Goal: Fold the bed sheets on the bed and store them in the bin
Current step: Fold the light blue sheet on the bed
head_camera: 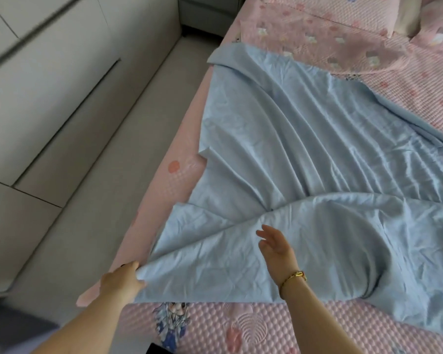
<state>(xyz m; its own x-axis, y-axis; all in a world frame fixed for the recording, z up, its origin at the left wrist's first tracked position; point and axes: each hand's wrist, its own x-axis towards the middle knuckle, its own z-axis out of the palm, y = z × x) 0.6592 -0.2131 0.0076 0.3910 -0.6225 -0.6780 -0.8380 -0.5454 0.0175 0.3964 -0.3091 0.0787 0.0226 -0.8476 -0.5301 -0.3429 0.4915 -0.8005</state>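
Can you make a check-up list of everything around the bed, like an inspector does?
Surface: bed with a pink patterned cover.
Job's things: blue sheet spread out, wrinkled, near edge partly folded over; bin not seen.
Clutter: pink quilt and pillow at the far end.
Hands: left hand grips the sheet's near corner; right hand open above the sheet, bracelet on its wrist.
Cables: nothing seen.
Surroundings: pale floor, white cabinets beside the bed.
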